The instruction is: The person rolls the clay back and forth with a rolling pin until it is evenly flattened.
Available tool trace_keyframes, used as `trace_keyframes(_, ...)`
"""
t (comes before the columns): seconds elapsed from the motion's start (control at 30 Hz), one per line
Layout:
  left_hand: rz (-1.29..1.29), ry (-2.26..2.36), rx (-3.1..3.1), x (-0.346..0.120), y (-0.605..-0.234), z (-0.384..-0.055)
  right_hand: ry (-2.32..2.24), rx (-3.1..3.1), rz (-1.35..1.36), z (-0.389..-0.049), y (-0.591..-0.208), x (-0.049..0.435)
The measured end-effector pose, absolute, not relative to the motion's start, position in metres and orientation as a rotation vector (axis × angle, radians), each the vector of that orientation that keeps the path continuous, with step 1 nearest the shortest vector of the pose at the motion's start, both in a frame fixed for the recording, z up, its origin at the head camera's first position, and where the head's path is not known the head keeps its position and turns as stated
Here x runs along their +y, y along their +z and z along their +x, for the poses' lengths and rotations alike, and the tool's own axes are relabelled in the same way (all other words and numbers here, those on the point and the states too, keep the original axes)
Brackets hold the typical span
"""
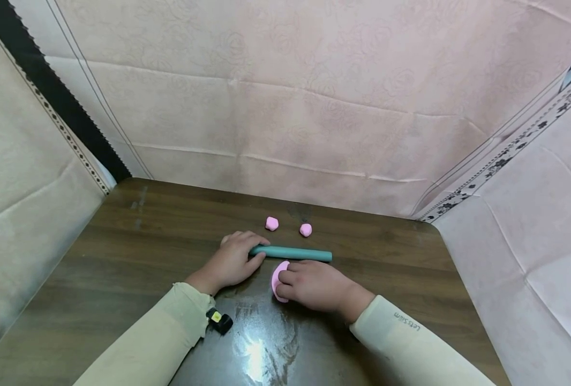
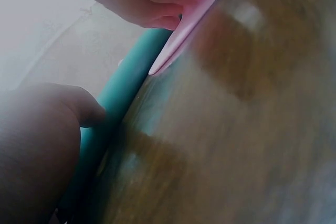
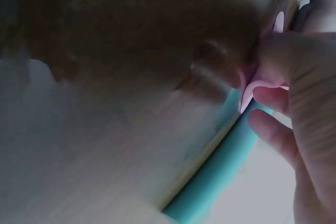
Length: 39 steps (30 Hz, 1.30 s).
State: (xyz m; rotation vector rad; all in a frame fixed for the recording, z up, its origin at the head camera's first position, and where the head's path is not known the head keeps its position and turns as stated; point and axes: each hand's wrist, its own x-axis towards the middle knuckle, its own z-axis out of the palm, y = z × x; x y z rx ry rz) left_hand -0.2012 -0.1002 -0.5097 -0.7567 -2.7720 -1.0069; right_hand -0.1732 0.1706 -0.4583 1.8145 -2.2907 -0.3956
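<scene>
Beyond the rod (image 1: 295, 253) the left grip (image 1: 236, 260) holds lie pink lumps (image 1: 272, 223), right grip (image 1: 315, 284) pinching a sheet (image 1: 275, 283).

Head view fairly clear, bright glare spot on tabletop (image 1: 255, 359). Wrist views hazy, soft; right one dark up top.

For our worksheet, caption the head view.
Left hand holds a teal rod, right hand pinches a pink sheet; two pink lumps beyond.
</scene>
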Motion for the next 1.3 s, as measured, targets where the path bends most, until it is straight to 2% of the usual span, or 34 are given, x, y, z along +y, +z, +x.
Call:
trace_keyframes(0.33,-0.743,-1.014,-2.764,-0.103,-0.507,-0.203,-0.430,-2.197,1.866,-0.178,-0.454,0.164)
trace_keyframes(0.6,-0.754,-1.012,-2.770,-0.101,-0.508,-0.204,-0.159,-2.464,1.849,-0.181,-0.452,0.169)
trace_keyframes(0.97,-0.760,-1.009,-2.768,-0.101,-0.508,-0.203,-0.277,-2.240,1.918,-0.180,-0.448,0.170)
trace_keyframes(1.3,-0.764,-1.012,-2.769,-0.101,-0.511,-0.202,0.055,-2.423,1.901,-0.179,-0.458,0.178)
